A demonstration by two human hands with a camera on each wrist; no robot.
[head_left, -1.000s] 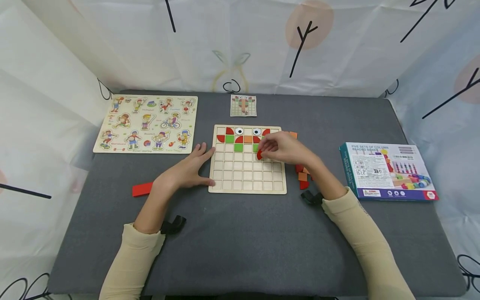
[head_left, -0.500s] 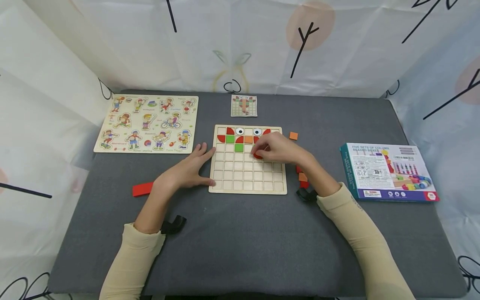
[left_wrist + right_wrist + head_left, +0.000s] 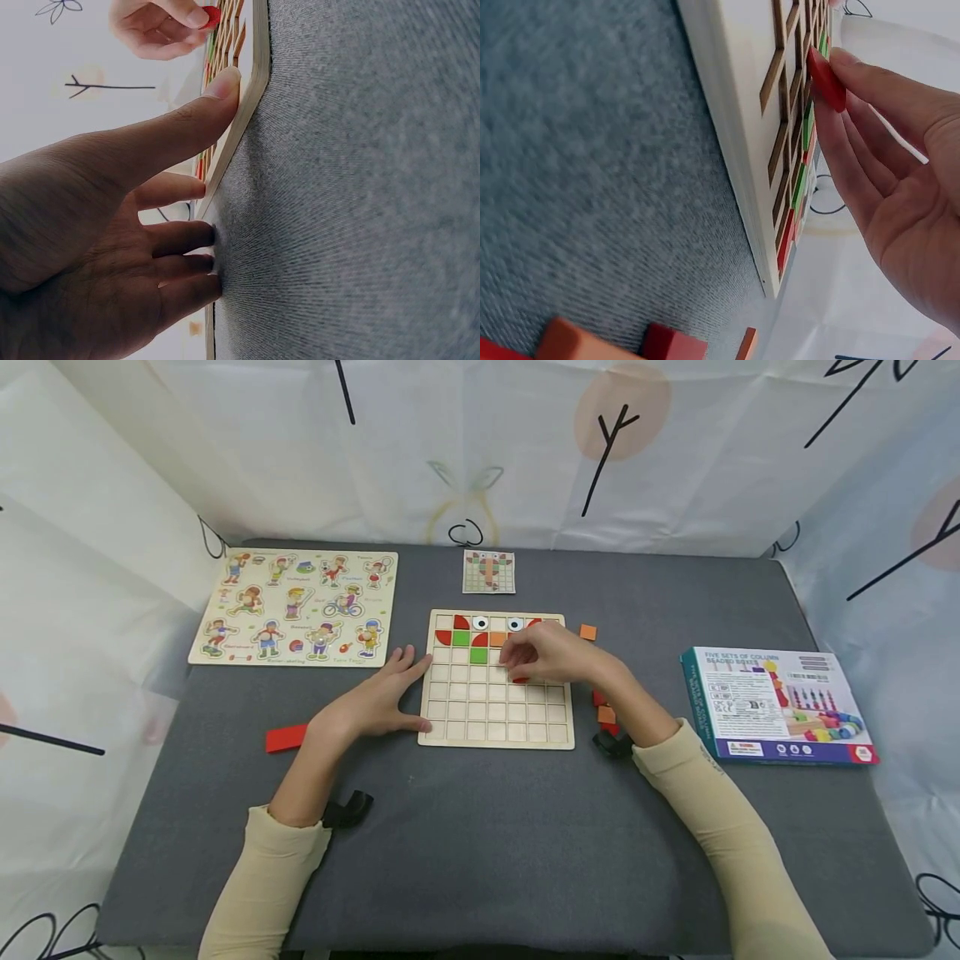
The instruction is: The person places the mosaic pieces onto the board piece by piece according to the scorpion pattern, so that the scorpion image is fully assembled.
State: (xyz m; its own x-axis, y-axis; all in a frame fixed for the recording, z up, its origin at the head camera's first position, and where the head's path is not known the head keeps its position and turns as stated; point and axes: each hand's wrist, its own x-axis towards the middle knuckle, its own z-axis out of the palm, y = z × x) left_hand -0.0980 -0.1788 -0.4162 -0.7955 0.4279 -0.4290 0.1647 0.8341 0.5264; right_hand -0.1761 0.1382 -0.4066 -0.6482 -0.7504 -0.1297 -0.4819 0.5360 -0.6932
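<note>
A wooden grid board (image 3: 497,733) lies mid-table, its upper rows filled with red, green and orange tiles and two eye tiles. Between thumb and fingers my right hand (image 3: 551,653) pinches a red tile with a curved edge (image 3: 827,79), close over the board's cells; in the head view the hand hides most of that tile. My left hand (image 3: 375,697) is spread at the board's left side, with the thumb (image 3: 222,84) on the edge near the front corner and the index fingertip touching the edge farther back. Its other fingers reach down to the table.
Loose orange and red tiles (image 3: 606,715) lie right of the board, partly under my right forearm. A small pattern card (image 3: 488,572) is behind it. A picture puzzle board (image 3: 292,608) sits back left, a red block (image 3: 285,738) left, a box (image 3: 780,703) right.
My right hand has shifted slightly left over the board with the red tile, and the hand now covers more of that tile. My left hand has stayed at the board's edge.
</note>
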